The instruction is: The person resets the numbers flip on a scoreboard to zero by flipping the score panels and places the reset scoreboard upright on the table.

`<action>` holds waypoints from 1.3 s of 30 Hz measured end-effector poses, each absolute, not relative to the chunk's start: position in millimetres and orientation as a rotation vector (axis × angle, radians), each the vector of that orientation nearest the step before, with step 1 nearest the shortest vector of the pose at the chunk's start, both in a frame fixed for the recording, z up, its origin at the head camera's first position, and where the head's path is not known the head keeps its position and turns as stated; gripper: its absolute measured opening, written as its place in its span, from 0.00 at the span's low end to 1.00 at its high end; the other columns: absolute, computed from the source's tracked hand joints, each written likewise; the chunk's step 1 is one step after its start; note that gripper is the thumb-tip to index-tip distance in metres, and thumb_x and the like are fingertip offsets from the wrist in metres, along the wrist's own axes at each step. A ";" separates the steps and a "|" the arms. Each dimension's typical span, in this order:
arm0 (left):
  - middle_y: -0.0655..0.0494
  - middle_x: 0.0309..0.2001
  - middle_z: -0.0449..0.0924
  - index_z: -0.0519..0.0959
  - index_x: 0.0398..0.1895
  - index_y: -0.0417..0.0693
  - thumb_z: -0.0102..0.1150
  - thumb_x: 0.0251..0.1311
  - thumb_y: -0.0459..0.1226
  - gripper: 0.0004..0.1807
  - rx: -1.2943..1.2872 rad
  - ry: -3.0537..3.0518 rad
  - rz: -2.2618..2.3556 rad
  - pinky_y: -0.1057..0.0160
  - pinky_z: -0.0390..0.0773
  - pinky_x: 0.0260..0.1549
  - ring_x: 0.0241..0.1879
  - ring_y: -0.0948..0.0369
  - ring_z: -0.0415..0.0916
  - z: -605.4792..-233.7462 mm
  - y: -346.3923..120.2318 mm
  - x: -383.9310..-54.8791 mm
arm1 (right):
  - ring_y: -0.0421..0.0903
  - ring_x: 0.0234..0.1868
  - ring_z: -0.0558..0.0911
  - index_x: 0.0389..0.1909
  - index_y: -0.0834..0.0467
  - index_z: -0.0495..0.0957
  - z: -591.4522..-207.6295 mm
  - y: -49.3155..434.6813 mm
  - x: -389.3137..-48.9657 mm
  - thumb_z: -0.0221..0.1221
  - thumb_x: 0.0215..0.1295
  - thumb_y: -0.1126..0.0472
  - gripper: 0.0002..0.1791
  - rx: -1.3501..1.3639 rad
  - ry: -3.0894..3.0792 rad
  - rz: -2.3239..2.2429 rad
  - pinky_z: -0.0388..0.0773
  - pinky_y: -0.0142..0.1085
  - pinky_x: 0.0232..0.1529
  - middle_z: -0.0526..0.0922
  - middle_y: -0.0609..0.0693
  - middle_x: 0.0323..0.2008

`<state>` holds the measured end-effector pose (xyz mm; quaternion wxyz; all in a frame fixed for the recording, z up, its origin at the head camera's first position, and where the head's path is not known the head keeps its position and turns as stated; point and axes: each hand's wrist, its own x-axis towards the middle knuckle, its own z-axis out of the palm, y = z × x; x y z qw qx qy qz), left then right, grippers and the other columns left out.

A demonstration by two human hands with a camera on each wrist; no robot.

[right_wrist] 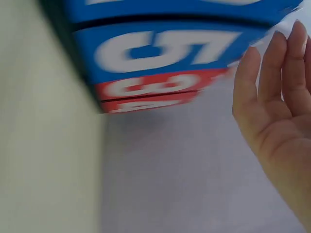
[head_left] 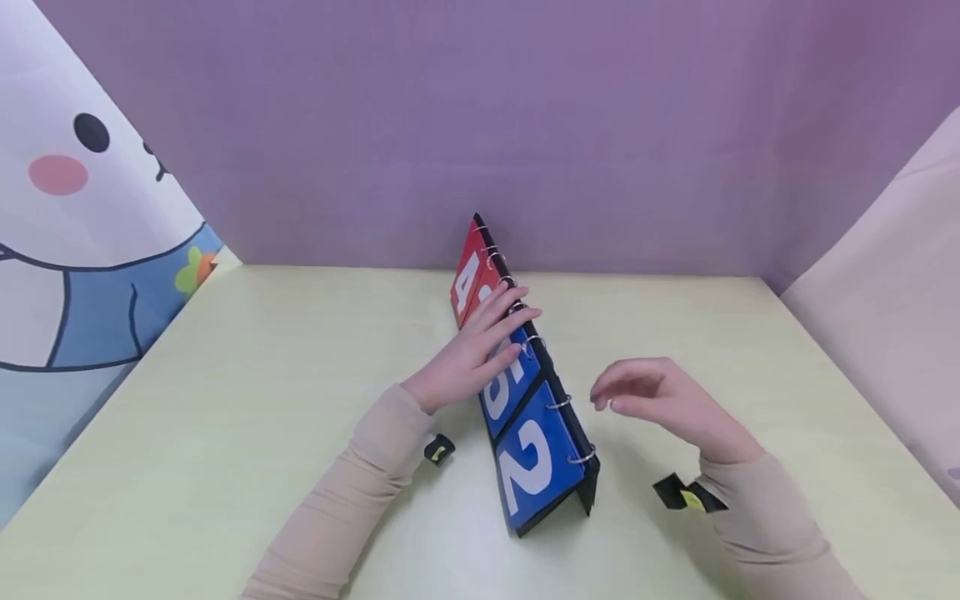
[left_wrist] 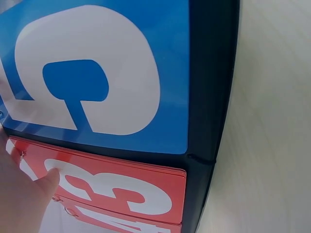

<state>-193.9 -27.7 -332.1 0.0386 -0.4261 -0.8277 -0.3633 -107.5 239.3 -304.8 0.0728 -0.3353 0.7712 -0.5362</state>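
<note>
A tabletop flip scoreboard [head_left: 532, 467] stands tent-like on the table, its number cards hung on metal rings along a black top edge. Blue cards are at the near end, one showing a white 2; red cards are at the far end. My left hand [head_left: 476, 354] rests across the middle of the board, fingers fairly straight and reaching over the top edge, covering part of the cards. In the left wrist view its thumb lies on a red card [left_wrist: 112, 189]. My right hand [head_left: 660, 400] hovers right of the board, fingers loosely bent, holding nothing; the right wrist view shows blue cards [right_wrist: 165, 53] beside it.
The scoreboard stands on a pale yellow-green table [head_left: 300, 350]. A purple cloth wall [head_left: 480, 125] rises behind, and a cartoon-printed cloth [head_left: 90, 250] hangs at the left. Black straps [head_left: 686, 493] hang at both wrists.
</note>
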 end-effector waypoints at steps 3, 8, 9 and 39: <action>0.56 0.75 0.45 0.61 0.70 0.54 0.48 0.69 0.43 0.27 -1.316 -2.533 -1.118 0.43 0.55 0.68 0.75 0.59 0.29 -333.2 -26.9 -194.1 | 0.37 0.42 0.82 0.43 0.58 0.80 -325.1 243.4 -120.0 0.53 0.63 0.73 0.12 -0.825 2.233 -1.628 0.79 0.30 0.46 0.82 0.37 0.40; 0.57 0.75 0.44 0.61 0.70 0.55 0.47 0.69 0.44 0.27 -1.314 -2.532 -1.123 0.43 0.53 0.68 0.75 0.59 0.29 -332.4 -26.0 -194.0 | 0.41 0.48 0.81 0.47 0.56 0.78 -345.2 242.2 -130.4 0.56 0.63 0.70 0.13 -0.738 2.122 -1.564 0.78 0.34 0.50 0.80 0.39 0.45; 0.57 0.75 0.44 0.61 0.70 0.55 0.47 0.69 0.44 0.27 -1.312 -2.535 -1.123 0.43 0.54 0.68 0.75 0.59 0.29 -331.9 -26.0 -193.9 | 0.42 0.50 0.80 0.48 0.57 0.77 -346.9 241.5 -131.1 0.57 0.64 0.68 0.13 -0.728 2.114 -1.546 0.77 0.34 0.52 0.80 0.39 0.46; 0.56 0.75 0.44 0.61 0.70 0.54 0.47 0.68 0.44 0.27 -1.301 -2.562 -1.118 0.43 0.56 0.67 0.75 0.59 0.29 -328.8 -25.1 -191.9 | 0.38 0.34 0.79 0.34 0.66 0.69 -341.7 275.0 -139.1 0.56 0.64 0.68 0.05 -0.833 2.069 -1.290 0.76 0.31 0.38 0.78 0.42 0.32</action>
